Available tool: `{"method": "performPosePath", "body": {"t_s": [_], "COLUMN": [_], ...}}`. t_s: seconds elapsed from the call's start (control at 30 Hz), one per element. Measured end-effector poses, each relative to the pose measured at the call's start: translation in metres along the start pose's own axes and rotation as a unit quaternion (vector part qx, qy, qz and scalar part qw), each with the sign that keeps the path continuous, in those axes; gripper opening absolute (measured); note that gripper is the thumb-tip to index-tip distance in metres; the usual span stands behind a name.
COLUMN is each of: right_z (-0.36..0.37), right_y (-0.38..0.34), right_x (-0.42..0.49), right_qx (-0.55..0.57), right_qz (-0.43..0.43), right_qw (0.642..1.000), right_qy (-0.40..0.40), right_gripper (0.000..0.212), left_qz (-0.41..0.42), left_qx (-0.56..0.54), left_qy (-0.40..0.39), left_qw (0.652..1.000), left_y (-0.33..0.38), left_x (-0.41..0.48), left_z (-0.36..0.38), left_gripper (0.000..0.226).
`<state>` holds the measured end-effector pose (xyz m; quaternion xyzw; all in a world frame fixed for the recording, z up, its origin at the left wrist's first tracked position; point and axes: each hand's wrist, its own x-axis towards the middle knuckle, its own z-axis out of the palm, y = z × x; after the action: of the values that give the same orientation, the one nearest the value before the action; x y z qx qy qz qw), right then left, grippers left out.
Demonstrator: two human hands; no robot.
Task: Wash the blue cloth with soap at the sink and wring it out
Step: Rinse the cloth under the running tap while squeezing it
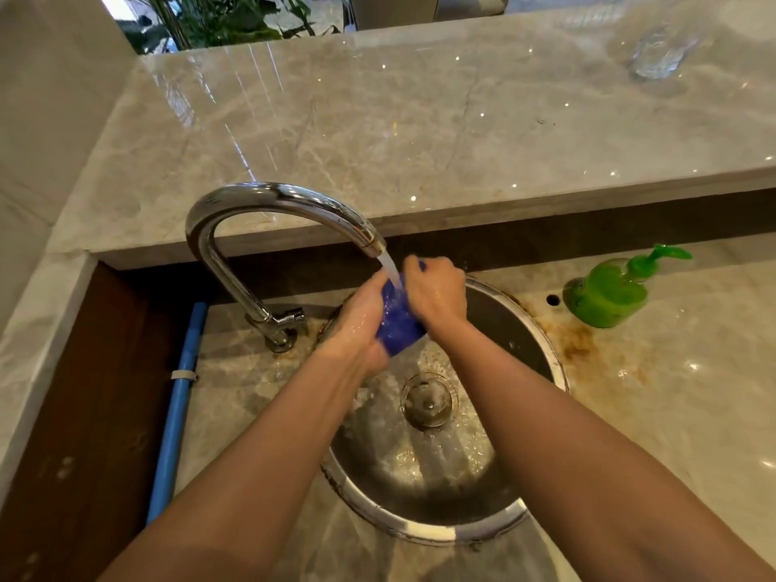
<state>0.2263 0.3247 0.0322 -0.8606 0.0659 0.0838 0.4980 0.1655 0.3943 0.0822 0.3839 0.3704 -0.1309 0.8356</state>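
The blue cloth (397, 321) is bunched into a wad between both hands, above the round steel sink (516, 325). My left hand (357, 325) grips its left side and my right hand (436, 294) grips its upper right. Water runs from the curved chrome faucet (268, 199) straight onto the cloth. A small blue tip pokes out above my right hand's fingers. The green soap pump bottle (609, 294) stands on the counter to the right of the sink.
The sink drain (427, 400) is wet, with water splashing around it. A blue pipe (180, 396) runs down the left side. A raised marble ledge (378, 132) lies behind the faucet, with a clear glass (659, 52) at its far right. Rust stains mark the counter beside the sink.
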Motion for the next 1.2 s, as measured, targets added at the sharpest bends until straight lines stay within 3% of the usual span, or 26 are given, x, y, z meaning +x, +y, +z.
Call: {"method": "performPosePath", "body": {"t_s": [0.13, 0.27, 0.37, 0.43, 0.5, 0.57, 0.7, 0.8, 0.87, 1.0, 1.13, 1.2], "right_z": [-0.004, -0.02, -0.018, -0.016, -0.017, -0.018, -0.018, -0.01, -0.004, 0.0, -0.01, -0.02], "right_y": [0.016, 0.045, 0.061, 0.058, 0.056, 0.055, 0.048, 0.048, 0.051, 0.061, 0.084, 0.091], "right_x": [-0.001, -0.014, -0.022, -0.027, -0.027, -0.023, -0.023, -0.026, -0.028, -0.034, -0.038, -0.042], "right_qx": [0.114, 0.369, 0.442, 0.473, 0.491, 0.532, 0.616, 0.62, 0.616, 0.56, 0.453, 0.421], "right_qz": [0.153, 0.31, 0.355, 0.358, 0.337, 0.307, 0.268, 0.262, 0.271, 0.318, 0.332, 0.335], "right_qw": [0.98, 0.843, 0.772, 0.741, 0.738, 0.729, 0.676, 0.68, 0.686, 0.73, 0.809, 0.829], "right_qy": [-0.059, -0.239, -0.287, -0.314, -0.317, -0.302, -0.301, -0.292, -0.275, -0.23, -0.173, -0.151], "right_gripper": [0.031, 0.047, 0.052, 0.046, 0.042, 0.042, 0.053, 0.059, 0.055, 0.049, 0.042, 0.038], "left_qz": [0.026, 0.041, 0.029, 0.008, 0.012, 0.03, 0.104, 0.171, 0.229, 0.326, 0.344, 0.329], "left_qx": [0.043, -0.013, -0.054, -0.077, -0.069, -0.029, 0.086, 0.18, 0.265, 0.342, 0.293, 0.26], "left_qy": [-0.01, -0.101, -0.146, -0.142, -0.135, -0.115, -0.078, -0.049, -0.041, 0.006, 0.068, 0.074], "left_qw": [0.999, 0.994, 0.987, 0.987, 0.988, 0.992, 0.988, 0.967, 0.936, 0.881, 0.89, 0.905], "left_y": [0.005, 0.011, 0.018, 0.023, 0.027, 0.029, 0.029, 0.029, 0.03, 0.029, 0.028, 0.023], "left_x": [0.008, 0.012, 0.012, 0.012, 0.01, 0.009, 0.008, 0.005, 0.0, -0.01, -0.018, -0.019], "left_z": [-0.009, -0.023, -0.026, -0.027, -0.026, -0.026, -0.029, -0.027, -0.025, -0.029, -0.029, -0.026], "left_gripper": [0.051, 0.069, 0.054, 0.047, 0.04, 0.032, 0.036, 0.037, 0.036, 0.029, 0.022, 0.019]}}
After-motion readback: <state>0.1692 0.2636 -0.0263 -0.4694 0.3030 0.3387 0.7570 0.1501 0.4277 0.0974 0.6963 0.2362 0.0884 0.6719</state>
